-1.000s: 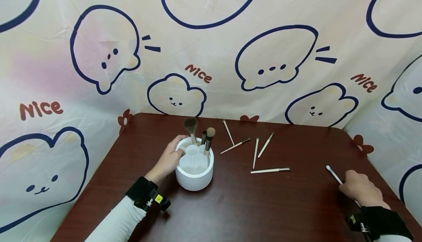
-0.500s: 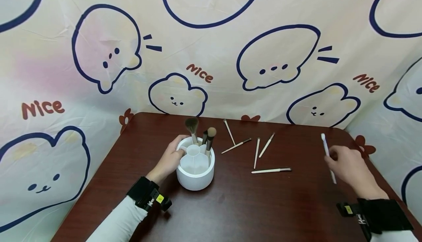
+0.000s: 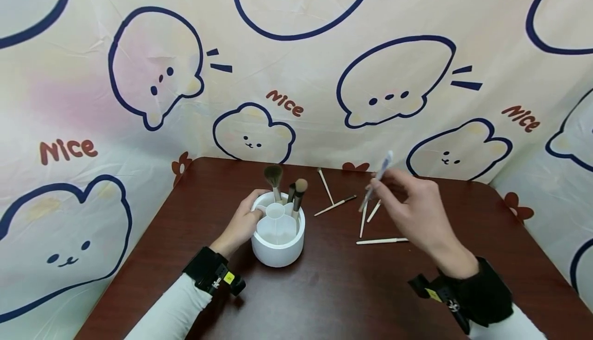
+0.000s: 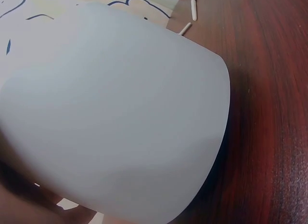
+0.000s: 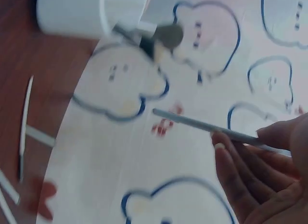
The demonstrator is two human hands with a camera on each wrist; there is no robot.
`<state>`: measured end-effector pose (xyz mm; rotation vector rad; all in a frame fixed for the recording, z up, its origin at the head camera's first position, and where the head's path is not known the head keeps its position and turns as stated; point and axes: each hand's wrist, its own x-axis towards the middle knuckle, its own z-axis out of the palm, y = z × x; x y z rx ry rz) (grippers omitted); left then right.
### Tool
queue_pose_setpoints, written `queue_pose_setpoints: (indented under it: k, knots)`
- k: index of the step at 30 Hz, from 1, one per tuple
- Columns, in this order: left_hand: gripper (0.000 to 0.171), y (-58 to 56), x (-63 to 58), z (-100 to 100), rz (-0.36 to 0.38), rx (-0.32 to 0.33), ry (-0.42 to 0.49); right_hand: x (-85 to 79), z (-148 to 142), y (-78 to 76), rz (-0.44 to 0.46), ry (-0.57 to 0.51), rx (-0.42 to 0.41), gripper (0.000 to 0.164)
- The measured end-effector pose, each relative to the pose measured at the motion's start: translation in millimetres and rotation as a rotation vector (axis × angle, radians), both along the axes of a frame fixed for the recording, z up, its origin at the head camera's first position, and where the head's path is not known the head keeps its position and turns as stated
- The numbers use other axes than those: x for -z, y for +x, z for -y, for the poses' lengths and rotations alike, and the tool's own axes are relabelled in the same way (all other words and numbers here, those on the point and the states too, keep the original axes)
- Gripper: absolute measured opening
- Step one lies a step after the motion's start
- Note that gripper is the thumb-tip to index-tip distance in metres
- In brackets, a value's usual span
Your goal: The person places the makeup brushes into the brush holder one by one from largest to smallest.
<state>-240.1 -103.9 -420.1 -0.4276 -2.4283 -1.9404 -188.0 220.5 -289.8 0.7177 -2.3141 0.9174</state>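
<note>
My left hand (image 3: 238, 224) grips the near-left side of a round white brush holder (image 3: 277, 255), thumb hooked over its rim. Divided sections show inside it. A fluffy dark makeup brush (image 3: 274, 176) and a tan-tipped one (image 3: 300, 187) stand at its back and right, with a smaller dark one between. In the left wrist view the holder's smooth wall (image 4: 120, 113) fills most of the picture. Raised over the table, my right hand (image 3: 421, 214) pinches a slim white makeup brush (image 5: 192, 123) between thumb and fingers, its pale tip up and its handle end slanting down toward the left.
Several thin white brushes lie loose right of the holder: one (image 3: 326, 187) near the back edge, a dark-tipped one (image 3: 334, 206) across its end, and one (image 3: 381, 241) lying sideways nearer me. Behind the dark wooden table (image 3: 324, 299) hangs a cartoon-printed cloth (image 3: 315, 72).
My right hand has lifted the white brush off the table's right side and carried it left, over the loose brushes. My left hand keeps its grip on the holder.
</note>
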Motion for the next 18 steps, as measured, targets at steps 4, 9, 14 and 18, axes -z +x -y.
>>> queue_pose_setpoints:
  k: [4, 9, 14, 18]
  knots:
    - [0.046, -0.1, -0.2, -1, 0.009, -0.002, 0.003, -0.9, 27, -1.7, 0.018, -0.043, -0.119, 0.015]
    - [0.046, 5.5, -10.8, -1, 0.032, 0.013, 0.001, 8.3, 52, -7.6, 0.122, -0.071, -0.225, 0.011]
    - [0.046, 0.5, -0.4, -1, 0.028, -0.009, 0.011, 31.9, 71, -16.4, 0.141, -0.031, -0.264, 0.011]
    - [0.046, 1.0, 0.3, -1, 0.008, -0.025, 0.011, 50.0, 82, -22.8, 0.142, 0.011, -0.287, 0.011]
